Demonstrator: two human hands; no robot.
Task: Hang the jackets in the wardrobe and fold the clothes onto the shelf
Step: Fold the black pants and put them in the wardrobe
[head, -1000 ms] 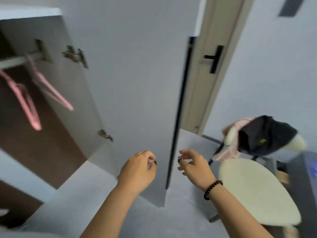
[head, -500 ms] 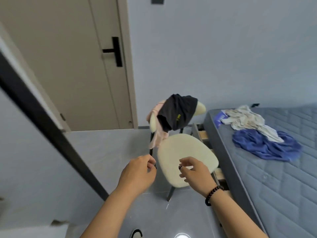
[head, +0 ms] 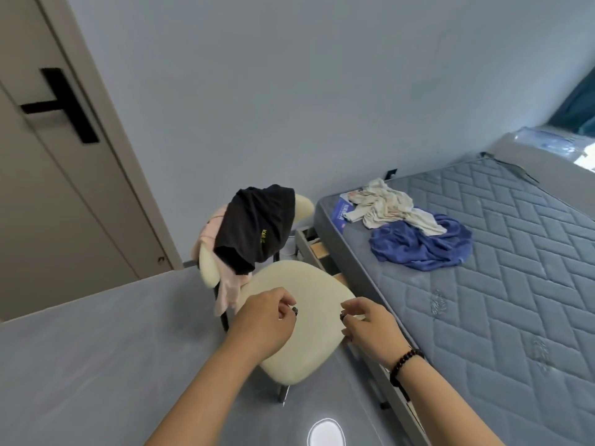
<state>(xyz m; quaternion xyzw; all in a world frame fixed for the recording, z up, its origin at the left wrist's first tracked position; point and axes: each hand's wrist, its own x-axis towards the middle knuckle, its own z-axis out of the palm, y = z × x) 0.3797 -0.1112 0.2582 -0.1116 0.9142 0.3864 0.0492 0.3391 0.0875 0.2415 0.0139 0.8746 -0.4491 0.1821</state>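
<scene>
Both hands empty, fingers loosely curled. Black jacket (head: 257, 225) hangs over chair (head: 301, 320) back, far and left of left hand (head: 262, 320); right hand (head: 370, 326) farther.

Pink garment (head: 225, 284) mostly hidden under the black one (head: 254, 226) — door (head: 48, 188) cropped left.

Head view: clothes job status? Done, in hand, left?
Done: nothing visible; the wardrobe is out of frame. In hand: nothing; the left hand and right hand hang loosely curled over the cream padded chair. Left: the black garment and pink garment draped on the chair back, plus the crumpled white garment and blue garment on the grey quilted mattress.
</scene>
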